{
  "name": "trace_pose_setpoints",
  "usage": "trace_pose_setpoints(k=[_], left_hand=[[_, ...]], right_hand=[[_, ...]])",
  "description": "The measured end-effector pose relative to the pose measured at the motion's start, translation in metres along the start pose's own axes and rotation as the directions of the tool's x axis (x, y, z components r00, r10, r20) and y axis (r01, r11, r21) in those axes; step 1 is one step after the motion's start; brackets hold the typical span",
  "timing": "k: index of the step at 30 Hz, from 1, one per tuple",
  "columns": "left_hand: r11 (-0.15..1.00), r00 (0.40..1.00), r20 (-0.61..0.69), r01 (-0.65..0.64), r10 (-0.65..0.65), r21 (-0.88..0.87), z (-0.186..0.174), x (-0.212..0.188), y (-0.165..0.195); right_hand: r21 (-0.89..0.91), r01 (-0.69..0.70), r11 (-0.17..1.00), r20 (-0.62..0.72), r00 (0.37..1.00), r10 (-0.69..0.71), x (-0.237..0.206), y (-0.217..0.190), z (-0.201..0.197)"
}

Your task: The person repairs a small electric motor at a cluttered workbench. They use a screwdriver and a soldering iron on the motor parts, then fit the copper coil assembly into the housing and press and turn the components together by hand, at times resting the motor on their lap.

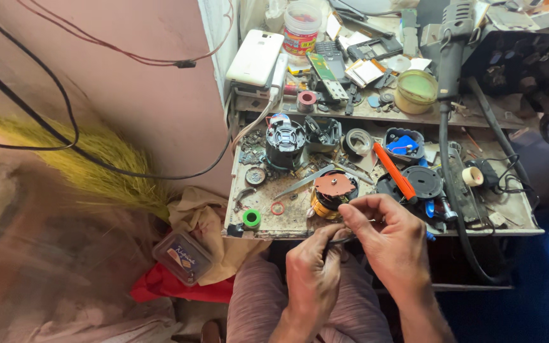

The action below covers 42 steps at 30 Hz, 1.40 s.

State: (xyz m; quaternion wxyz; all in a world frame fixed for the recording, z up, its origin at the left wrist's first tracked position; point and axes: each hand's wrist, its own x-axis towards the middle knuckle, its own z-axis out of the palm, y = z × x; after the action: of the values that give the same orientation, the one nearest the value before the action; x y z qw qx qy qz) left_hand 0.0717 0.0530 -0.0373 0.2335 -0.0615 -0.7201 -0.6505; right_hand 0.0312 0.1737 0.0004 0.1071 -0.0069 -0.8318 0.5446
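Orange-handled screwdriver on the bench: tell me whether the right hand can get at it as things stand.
Probably yes. The orange-handled screwdriver lies uncovered just beyond the right hand, nothing between them, though that hand is pinching a small part with the left hand.

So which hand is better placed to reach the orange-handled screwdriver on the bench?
Probably the right hand. It sits higher and just below the orange-handled screwdriver, nearly under its lower end. The left hand is lower and farther left, pinching a thin dark wire-like piece with the right.

Both hands bare, left hand (312, 274) & right hand (394, 244), no gloves/rings/watch afaict. Forearms uncovered too, faded pinkish-mauve trousers on the lap.
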Motion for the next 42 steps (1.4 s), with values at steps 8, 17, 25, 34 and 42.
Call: trace_pose_setpoints(k=[8,17,25,34,42], left_hand=[[0.976,0.981,-0.011,0.193,-0.195,-0.101,0.001,0.003,0.001],[0.998,0.998,0.045,0.039,-0.036,-0.052,-0.013,0.002,0.01],[0.858,0.93,0.145,-0.367,0.338,0.359,-0.03,0.011,0.016],[0.764,0.873,0.225,-0.488,0.433,0.423,-0.029,0.015,0.002],[0.742,0.871,0.254,-0.492,0.422,0.455,-0.028,0.022,-0.002]], right_hand=[[0.346,-0.132,0.929,0.045,0.991,0.124,-0.009,0.011,-0.016],[0.256,-0.076,0.964,0.025,0.997,0.072,-0.022,0.015,0.0],[0.179,-0.035,0.983,0.107,0.994,0.016,-0.011,0.001,-0.001],[0.265,-0.087,0.96,0.065,0.995,0.072,-0.002,0.007,0.002],[0.323,-0.146,0.935,0.107,0.987,0.118,0.003,0.011,-0.005]])
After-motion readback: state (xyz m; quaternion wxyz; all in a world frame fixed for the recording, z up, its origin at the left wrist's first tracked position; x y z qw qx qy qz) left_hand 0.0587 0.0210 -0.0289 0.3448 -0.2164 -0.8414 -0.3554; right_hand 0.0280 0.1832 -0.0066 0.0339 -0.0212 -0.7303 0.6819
